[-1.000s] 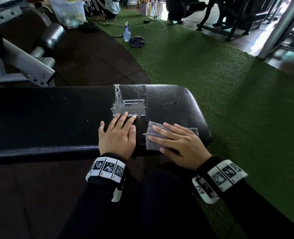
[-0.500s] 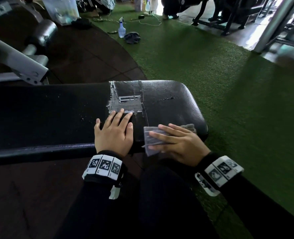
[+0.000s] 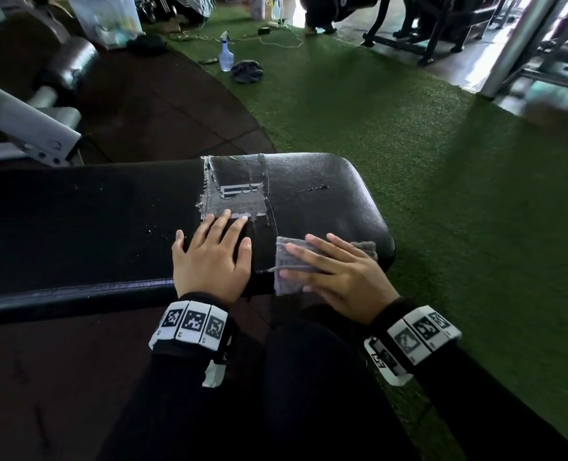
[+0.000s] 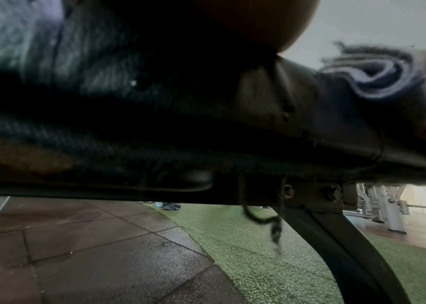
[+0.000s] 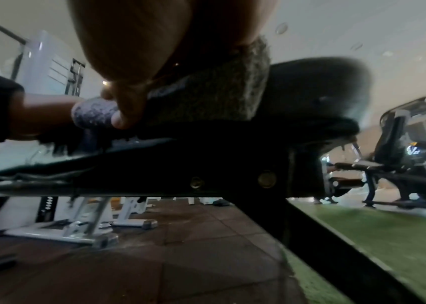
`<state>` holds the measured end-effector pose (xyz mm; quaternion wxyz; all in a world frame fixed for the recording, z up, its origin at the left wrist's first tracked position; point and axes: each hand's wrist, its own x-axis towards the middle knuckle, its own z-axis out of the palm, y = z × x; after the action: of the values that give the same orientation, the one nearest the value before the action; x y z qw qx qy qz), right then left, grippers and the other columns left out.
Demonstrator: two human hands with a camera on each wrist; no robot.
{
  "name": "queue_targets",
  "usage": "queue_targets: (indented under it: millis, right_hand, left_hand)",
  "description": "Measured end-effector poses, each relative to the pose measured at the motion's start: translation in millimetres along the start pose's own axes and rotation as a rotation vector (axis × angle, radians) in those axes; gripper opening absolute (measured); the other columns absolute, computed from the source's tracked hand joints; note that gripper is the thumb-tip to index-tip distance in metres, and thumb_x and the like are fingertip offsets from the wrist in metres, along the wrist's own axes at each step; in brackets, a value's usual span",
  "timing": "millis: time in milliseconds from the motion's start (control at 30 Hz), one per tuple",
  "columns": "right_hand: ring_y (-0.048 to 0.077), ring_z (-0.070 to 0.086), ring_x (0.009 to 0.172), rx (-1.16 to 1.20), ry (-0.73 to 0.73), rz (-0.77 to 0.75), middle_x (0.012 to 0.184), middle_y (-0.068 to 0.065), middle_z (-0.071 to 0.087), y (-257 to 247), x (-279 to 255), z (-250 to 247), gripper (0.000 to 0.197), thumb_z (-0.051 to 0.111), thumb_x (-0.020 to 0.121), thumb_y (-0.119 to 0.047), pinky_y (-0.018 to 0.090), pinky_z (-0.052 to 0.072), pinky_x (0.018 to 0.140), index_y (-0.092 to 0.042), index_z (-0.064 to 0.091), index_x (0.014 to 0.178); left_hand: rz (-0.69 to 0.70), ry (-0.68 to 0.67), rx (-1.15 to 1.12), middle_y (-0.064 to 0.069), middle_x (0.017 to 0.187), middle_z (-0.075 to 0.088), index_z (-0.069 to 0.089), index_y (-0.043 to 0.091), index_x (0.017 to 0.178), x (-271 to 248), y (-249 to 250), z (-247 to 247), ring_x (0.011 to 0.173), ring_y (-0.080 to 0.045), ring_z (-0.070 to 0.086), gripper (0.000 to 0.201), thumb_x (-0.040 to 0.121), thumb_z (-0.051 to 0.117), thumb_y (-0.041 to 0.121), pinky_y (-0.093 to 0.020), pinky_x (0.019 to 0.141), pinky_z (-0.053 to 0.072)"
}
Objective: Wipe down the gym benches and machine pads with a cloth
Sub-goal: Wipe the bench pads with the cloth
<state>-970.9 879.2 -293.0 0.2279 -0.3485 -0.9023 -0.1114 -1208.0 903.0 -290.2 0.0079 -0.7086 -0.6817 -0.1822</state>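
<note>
The folded grey terry cloth (image 3: 291,261) is pressed flat onto the black padded vinyl gym bench (image 3: 326,201) by the right hand (image 3: 337,277), whose fingers are spread straight over it rather than curled round it. Compared with a second ago, the cloth has been drawn towards the near edge of the pad, so that its lower fold now hangs slightly over the rim just below the right palm; half a second ago it was in almost the same place. This is judged to be the end of a pulling stroke across the rounded end of the bench.

The left hand (image 3: 211,257) is laid flat and relaxed on the pad just beside the right one, holding nothing, and its position has not changed across the frames; it appears to serve as a brace. Its fingertips touch the near edge of a frayed grey taped patch (image 3: 234,191) on the upholstery.

Beyond the right fingers, small streaks of liquid (image 3: 316,188) remain on the vinyl, so that area is judged not yet wiped. Far ahead of both hands, a clear spray bottle (image 3: 226,56) stands on the green turf.
</note>
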Motion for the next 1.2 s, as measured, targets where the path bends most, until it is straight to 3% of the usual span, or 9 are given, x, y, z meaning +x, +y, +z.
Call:
queue_targets:
  millis: [200,267,333,400,500,600,767,967,1200]
  right_hand:
    - [0.017,0.030,0.139,0.092,0.100,0.436,0.148,-0.004,0.037,19.6,-40.7,-14.6,0.044,0.048,0.094,-0.034,0.044,0.029,0.112,-0.029,0.045,0.137]
    - [0.015,0.026,0.141,0.217,0.143,0.529,0.149,-0.004,0.035,23.4,-41.1,-14.3,0.043,0.050,0.096,-0.025,0.042,0.022,0.116,-0.023,0.043,0.138]
    - [0.005,0.021,0.141,0.366,0.197,0.637,0.148,-0.009,0.033,28.7,-34.4,-12.9,0.043,0.049,0.097,-0.015,0.030,0.015,0.117,-0.021,0.042,0.138]
    - [0.001,0.015,0.141,0.500,0.169,0.855,0.149,-0.016,0.027,37.9,-22.3,-14.8,0.042,0.047,0.098,-0.021,0.015,0.008,0.112,-0.030,0.039,0.138]
    - [0.002,0.018,0.140,0.532,0.027,1.036,0.153,-0.012,0.024,60.8,-5.6,-17.8,0.043,0.042,0.099,-0.031,0.016,0.008,0.113,-0.031,0.038,0.141]
    - [0.001,0.014,0.141,0.567,-0.075,1.035,0.155,-0.011,0.019,72.4,0.4,-21.6,0.047,0.040,0.099,-0.034,0.023,0.007,0.116,-0.032,0.031,0.145]
    - [-0.004,0.001,0.140,0.626,-0.302,0.961,0.156,-0.016,0.005,83.2,-4.3,-31.1,0.055,0.039,0.099,-0.033,0.014,0.000,0.109,-0.030,0.015,0.149]
    - [0.011,-0.001,0.144,0.500,-0.672,0.950,0.158,0.002,-0.004,139.0,58.7,-30.4,0.059,0.030,0.102,-0.027,0.019,-0.002,0.112,-0.012,-0.003,0.150]
    - [0.023,0.018,0.142,0.223,-0.851,0.931,0.156,0.010,0.013,191.8,125.9,-7.5,0.057,0.025,0.102,-0.029,0.029,0.009,0.113,-0.009,0.001,0.149]
  left_hand:
    - [-0.004,-0.023,0.005,0.015,0.152,0.029,0.032,0.044,0.141,0.2,2.6,-2.7,0.143,-0.009,0.018,0.051,0.093,0.017,0.051,-0.050,0.115,0.006]
    - [-0.008,-0.047,0.006,0.016,0.153,0.025,0.030,0.046,0.141,1.7,2.6,-3.3,0.143,-0.008,0.015,0.049,0.093,0.019,0.051,-0.050,0.115,0.005]
    - [-0.014,-0.076,0.003,0.018,0.154,0.022,0.027,0.047,0.141,3.5,1.7,-4.1,0.144,-0.006,0.012,0.050,0.092,0.019,0.052,-0.050,0.115,0.003]
    - [-0.011,-0.103,0.007,0.019,0.155,0.018,0.023,0.049,0.141,6.1,0.6,-4.7,0.144,-0.005,0.009,0.050,0.091,0.017,0.054,-0.049,0.115,0.001]
    - [-0.008,-0.136,0.016,0.019,0.156,0.015,0.021,0.050,0.141,11.6,-0.8,-5.6,0.144,-0.004,0.006,0.051,0.091,0.017,0.055,-0.048,0.116,0.000]
    - [-0.016,-0.135,0.029,0.019,0.156,0.014,0.019,0.051,0.142,13.0,-0.1,-6.5,0.144,-0.004,0.006,0.052,0.090,0.016,0.056,-0.048,0.116,0.000]
    - [-0.034,-0.116,0.031,0.019,0.155,0.016,0.020,0.050,0.142,11.7,2.3,-7.6,0.144,-0.005,0.008,0.055,0.088,0.015,0.058,-0.048,0.116,0.003]
    - [-0.057,-0.105,0.034,0.020,0.154,0.020,0.023,0.050,0.141,11.3,5.8,-10.1,0.144,-0.004,0.011,0.059,0.085,0.011,0.059,-0.047,0.116,0.005]
    - [-0.071,-0.112,0.021,0.020,0.154,0.021,0.024,0.050,0.141,11.1,6.7,-10.2,0.144,-0.004,0.010,0.061,0.084,0.009,0.060,-0.046,0.116,0.005]
